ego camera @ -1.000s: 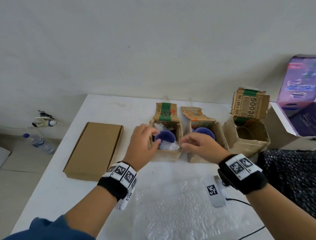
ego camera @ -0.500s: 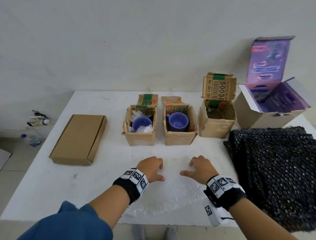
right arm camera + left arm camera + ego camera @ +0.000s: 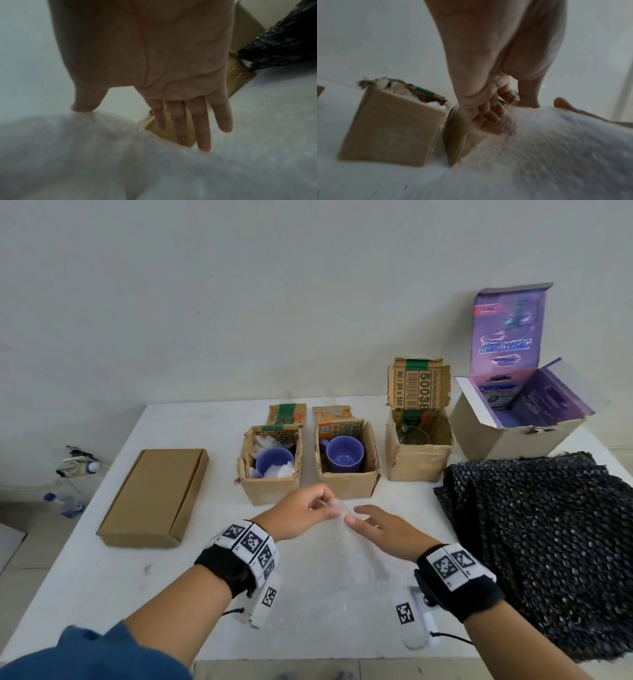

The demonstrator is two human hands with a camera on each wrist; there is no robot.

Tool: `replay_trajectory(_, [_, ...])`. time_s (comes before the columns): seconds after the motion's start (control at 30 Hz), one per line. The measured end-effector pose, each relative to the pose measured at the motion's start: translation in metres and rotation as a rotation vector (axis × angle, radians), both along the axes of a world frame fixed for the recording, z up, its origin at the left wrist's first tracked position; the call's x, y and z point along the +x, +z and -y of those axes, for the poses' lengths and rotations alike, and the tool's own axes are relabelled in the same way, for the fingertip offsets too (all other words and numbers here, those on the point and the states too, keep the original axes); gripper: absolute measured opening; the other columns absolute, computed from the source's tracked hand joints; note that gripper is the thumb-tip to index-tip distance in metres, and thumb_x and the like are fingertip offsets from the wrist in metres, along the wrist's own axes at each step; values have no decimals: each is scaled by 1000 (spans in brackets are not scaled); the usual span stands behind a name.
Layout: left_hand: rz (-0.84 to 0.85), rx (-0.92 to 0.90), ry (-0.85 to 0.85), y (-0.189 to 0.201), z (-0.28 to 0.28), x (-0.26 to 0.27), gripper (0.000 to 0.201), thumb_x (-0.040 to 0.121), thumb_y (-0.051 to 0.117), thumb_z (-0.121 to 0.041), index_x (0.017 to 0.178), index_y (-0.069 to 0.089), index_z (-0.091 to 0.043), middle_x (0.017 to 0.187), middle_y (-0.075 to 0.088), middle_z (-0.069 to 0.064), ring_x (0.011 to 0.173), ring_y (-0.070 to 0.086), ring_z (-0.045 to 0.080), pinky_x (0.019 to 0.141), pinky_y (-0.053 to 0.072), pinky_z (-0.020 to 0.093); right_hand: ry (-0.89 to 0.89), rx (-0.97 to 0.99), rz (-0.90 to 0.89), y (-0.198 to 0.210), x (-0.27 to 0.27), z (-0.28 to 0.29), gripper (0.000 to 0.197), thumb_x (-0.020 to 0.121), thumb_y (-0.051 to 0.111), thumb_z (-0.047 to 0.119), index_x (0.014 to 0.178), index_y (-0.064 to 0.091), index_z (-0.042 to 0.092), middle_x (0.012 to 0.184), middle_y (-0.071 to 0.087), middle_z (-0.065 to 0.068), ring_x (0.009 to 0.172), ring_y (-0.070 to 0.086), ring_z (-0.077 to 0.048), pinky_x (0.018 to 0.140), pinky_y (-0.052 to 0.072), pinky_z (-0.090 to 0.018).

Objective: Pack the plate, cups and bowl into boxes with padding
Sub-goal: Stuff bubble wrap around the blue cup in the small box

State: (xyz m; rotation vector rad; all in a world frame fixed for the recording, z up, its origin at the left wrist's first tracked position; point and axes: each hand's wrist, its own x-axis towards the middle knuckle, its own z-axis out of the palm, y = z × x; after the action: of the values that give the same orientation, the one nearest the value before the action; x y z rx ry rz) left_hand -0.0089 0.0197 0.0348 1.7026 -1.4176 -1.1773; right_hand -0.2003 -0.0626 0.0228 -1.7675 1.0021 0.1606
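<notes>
bubble wrap [image 3: 346, 587] is raised off the table [image 3: 102, 583]: left hand [image 3: 301, 517] fingers pinch its edge, right hand [image 3: 388, 530] fingers lie straight just beside them, thumb touching it.

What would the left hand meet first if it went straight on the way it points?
Likely the front wall of the middle box, just beyond the left hand, which pinches the wrap; depth is unclear.

Head view over table [image 3: 102, 594], facing wall [image 3: 308, 302], wrist views close, sharing bubble wrap [image 3: 342, 583]
</notes>
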Motion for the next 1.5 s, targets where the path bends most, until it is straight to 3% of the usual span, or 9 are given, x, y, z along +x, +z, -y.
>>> replay_trajectory(0.13, [-31, -186, 132, 25, 18, 4, 7, 88, 64, -21, 91, 60, -17, 119, 60, -9, 110, 57, 4, 98, 47, 35, 29, 22, 233, 38, 16, 14, 70, 69, 72, 57, 128, 49, 27, 116, 64, 3, 104, 62, -14, 95, 50, -38])
replay_trajectory(0.3, [144, -335, 301, 48, 23, 19, 28, 83, 68, -36, 105, 54, -26, 113, 47, -11, 100, 47, -5, 83, 43, 11, -30, -170, 403, 79, 41, 27, 14, 89, 60, 17, 103, 60, 15, 99, 65, -13, 92, 63, -30, 86, 51, -45])
replay_trajectory(0.47, [-46, -112, 347, 45, 26, 49, 88, 59, 61, -83, 123, 53, -24, 114, 65, -7, 101, 64, 11, 90, 53, 40, -183, -103, 570, 97, 77, 33, 22, 89, 61, 17, 109, 52, 19, 104, 65, -7, 95, 66, -23, 81, 55, -39])
replay_trajectory(0.63, [-282, -201, 420, 63, 22, 73, 35, 86, 63, -38, 113, 62, -16, 104, 72, 4, 94, 70, 19, 86, 56, 41, -306, -423, 517, 91, 127, 28, 19, 87, 64, 21, 103, 52, 19, 98, 59, 5, 92, 56, -11, 72, 43, -12])
replay_trajectory(0.73, [-284, -258, 472, 66, 20, 89, 18, 91, 60, -27, 105, 65, -16, 99, 72, 6, 92, 69, 22, 82, 57, 39, -191, -629, 343, 79, 148, 27, 35, 90, 57, 37, 117, 53, 17, 119, 50, -5, 111, 46, -19, 95, 40, -29])
replay_trajectory(0.9, [-472, -247, 518, 62, 16, 114, 26, 90, 62, -20, 115, 56, -15, 105, 70, 7, 94, 69, 21, 78, 57, 36, -328, -62, 590, 79, 168, 21, 52, 89, 62, 16, 130, 30, 16, 110, 58, -3, 88, 64, -8, 65, 55, -19])
replay_trajectory(1.03, [-349, -252, 511, 54, 14, 130, 56, 83, 70, -13, 126, 35, -22, 108, 68, 7, 96, 67, 18, 82, 56, 35, -418, -130, 645, 79, 178, 25, 46, 86, 63, 4, 113, 30, 22, 99, 59, -12, 69, 64, -17, 48, 50, -20])
replay_trajectory(1.23, [-273, -407, 533, 52, 18, 149, 49, 77, 75, -7, 115, 55, -32, 109, 62, 10, 92, 67, 17, 79, 58, 35, -69, -325, 491, 77, 182, 32, 52, 85, 66, 27, 132, 43, 31, 130, 46, 12, 111, 52, -10, 86, 48, -25])
replay_trajectory(1.5, [-13, -424, 249, 46, 34, 164, 37, 79, 72, -27, 111, 57, -38, 118, 50, -3, 108, 51, 2, 80, 49, 13, -35, -400, 450, 79, 189, 40, 33, 83, 69, 29, 114, 64, 18, 108, 61, 7, 98, 56, -9, 79, 43, -7])
